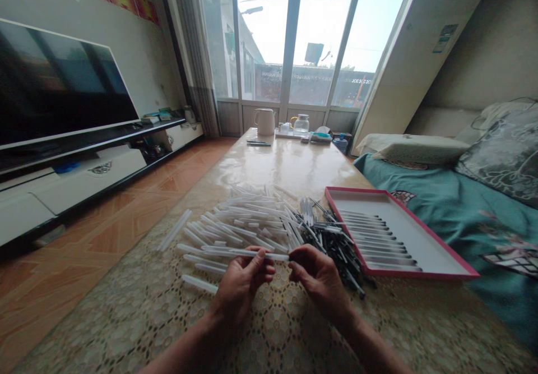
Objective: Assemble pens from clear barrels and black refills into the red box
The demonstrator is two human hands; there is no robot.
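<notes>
Left hand (246, 276) gripping a white tube (276, 256), held level over the table (273, 329) — right hand (317, 273) pinching its right end. Loose tubes (241, 222) piled just beyond; dark pens (338, 245) heaped rightward, beside a pink-rimmed box (432, 240).

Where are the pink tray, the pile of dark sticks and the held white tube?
Pink tray (407, 225), head view: bare floor.
Pile of dark sticks (339, 248), head view: its middle.
Held white tube (276, 256), head view: uncovered right section.

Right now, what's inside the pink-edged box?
Slim pale sticks with dark ends lie in a row inside the box. Its white bottom shows beside them; whatever is right under them is covered.
</notes>
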